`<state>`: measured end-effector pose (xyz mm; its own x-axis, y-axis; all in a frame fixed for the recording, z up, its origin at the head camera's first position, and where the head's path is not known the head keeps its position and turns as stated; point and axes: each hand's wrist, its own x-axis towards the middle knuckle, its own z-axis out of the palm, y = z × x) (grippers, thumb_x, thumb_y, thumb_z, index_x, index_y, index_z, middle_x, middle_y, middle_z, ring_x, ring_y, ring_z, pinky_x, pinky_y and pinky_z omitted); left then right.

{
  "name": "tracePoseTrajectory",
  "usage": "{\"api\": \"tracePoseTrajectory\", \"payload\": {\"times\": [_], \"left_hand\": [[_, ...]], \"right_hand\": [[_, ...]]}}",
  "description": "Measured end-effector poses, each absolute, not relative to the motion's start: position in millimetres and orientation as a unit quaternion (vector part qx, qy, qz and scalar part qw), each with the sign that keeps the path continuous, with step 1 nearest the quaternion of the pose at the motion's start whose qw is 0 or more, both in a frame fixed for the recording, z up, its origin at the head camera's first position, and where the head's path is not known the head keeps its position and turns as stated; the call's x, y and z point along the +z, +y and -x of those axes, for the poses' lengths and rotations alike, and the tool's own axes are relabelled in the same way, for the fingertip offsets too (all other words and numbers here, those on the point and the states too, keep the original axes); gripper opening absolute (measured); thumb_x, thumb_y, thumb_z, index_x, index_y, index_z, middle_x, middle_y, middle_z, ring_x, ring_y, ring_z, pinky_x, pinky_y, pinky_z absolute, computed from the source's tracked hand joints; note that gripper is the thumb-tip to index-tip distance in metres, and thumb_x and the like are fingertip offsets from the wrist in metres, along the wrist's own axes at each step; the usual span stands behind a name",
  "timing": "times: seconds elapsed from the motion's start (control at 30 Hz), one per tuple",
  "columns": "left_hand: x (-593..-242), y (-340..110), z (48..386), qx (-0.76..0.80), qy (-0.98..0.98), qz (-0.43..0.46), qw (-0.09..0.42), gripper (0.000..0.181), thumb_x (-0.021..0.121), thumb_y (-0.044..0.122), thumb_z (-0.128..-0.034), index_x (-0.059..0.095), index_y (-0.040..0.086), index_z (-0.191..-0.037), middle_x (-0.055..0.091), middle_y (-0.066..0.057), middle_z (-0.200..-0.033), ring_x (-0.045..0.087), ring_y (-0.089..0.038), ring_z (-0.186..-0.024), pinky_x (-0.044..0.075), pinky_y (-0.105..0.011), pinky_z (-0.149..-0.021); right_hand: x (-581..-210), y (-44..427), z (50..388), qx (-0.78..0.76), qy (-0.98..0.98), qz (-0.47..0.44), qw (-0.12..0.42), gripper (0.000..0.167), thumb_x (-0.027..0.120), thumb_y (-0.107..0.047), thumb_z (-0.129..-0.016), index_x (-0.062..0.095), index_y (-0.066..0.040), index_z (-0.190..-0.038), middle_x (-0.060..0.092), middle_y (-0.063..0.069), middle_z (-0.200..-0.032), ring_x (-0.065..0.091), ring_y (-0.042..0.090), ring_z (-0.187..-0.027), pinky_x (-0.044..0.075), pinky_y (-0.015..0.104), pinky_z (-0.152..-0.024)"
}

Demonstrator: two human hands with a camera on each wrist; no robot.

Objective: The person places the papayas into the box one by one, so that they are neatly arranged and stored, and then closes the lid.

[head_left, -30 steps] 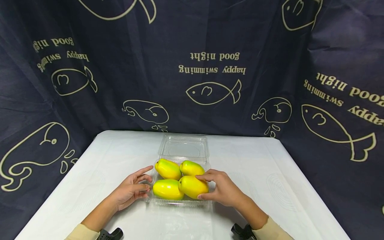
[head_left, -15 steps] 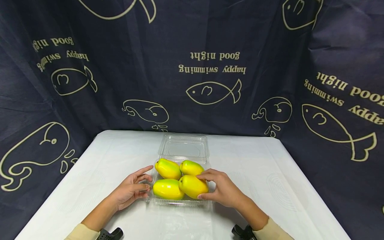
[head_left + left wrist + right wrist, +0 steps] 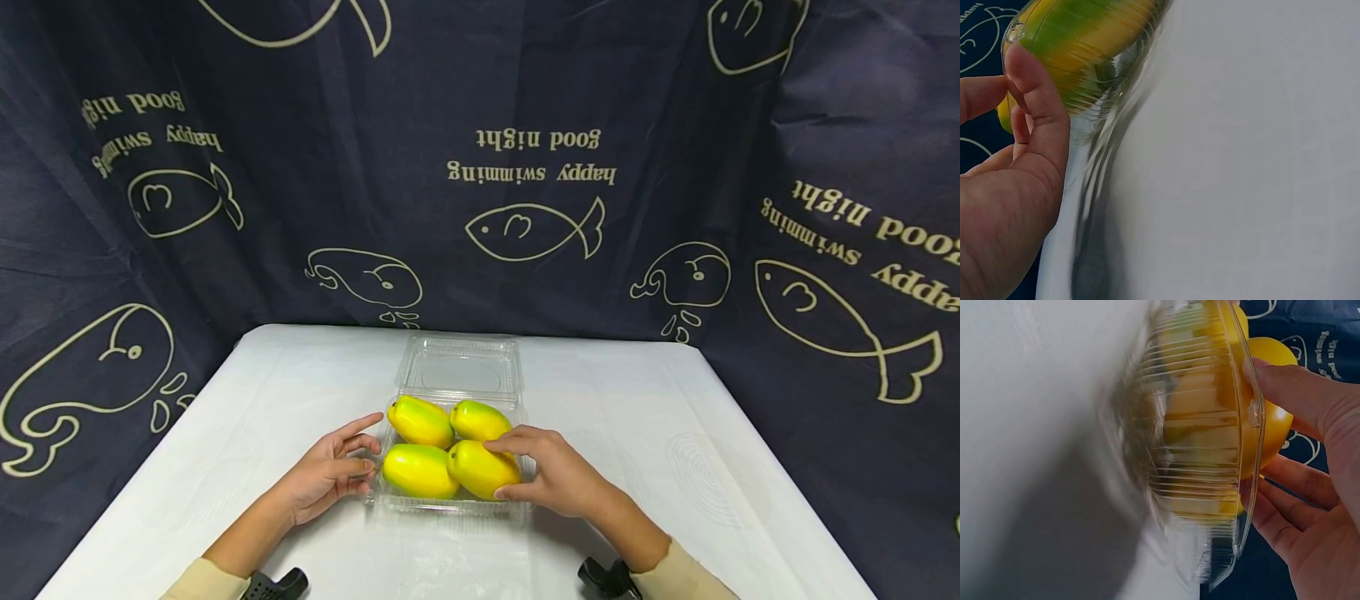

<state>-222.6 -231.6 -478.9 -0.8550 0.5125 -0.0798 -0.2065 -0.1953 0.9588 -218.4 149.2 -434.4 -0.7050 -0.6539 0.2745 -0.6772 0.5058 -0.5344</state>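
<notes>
Several yellow-green mangoes lie in the clear plastic clamshell container (image 3: 491,507), whose lid (image 3: 459,367) is flipped back on the far side. My right hand (image 3: 558,471) grips the near right mango (image 3: 480,471), thumb on its near side and fingers over its far side. In the right wrist view that mango (image 3: 1275,425) rises above the container's ribbed wall. At the container's left edge, my left hand (image 3: 330,475) pinches the rim between thumb and fingers. The near left mango (image 3: 420,472) is close to those fingertips. Behind lie the far left mango (image 3: 422,422) and far right mango (image 3: 480,421).
A white cloth covers the table (image 3: 637,417). Dark blue fabric (image 3: 525,100) with fish and whale drawings hangs behind it and along both sides.
The right fingers and the near right mango have shifted very slightly. The near left mango has tilted a little. My left hand keeps its place at the rim.
</notes>
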Motion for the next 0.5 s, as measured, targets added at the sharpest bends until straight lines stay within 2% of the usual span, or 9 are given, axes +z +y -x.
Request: {"api": "tracePoseTrajectory", "payload": {"times": [0.5], "left_hand": [[-478.0, -231.3, 222.5, 0.764, 0.587, -0.132, 0.233, 0.082, 0.054, -0.009, -0.098, 0.006, 0.003, -0.164, 0.054, 0.0, -0.114, 0.064, -0.008, -0.082, 0.06, -0.021, -0.069]], "right_hand": [[-433.1, 147.4, 218.1, 0.306, -0.871, -0.385, 0.013, 0.06, 0.089, -0.029, -0.08, 0.068, -0.021, -0.135, 0.069, -0.008, -0.129, 0.063, 0.013, -0.121, 0.055, 0.039, -0.105]]}}
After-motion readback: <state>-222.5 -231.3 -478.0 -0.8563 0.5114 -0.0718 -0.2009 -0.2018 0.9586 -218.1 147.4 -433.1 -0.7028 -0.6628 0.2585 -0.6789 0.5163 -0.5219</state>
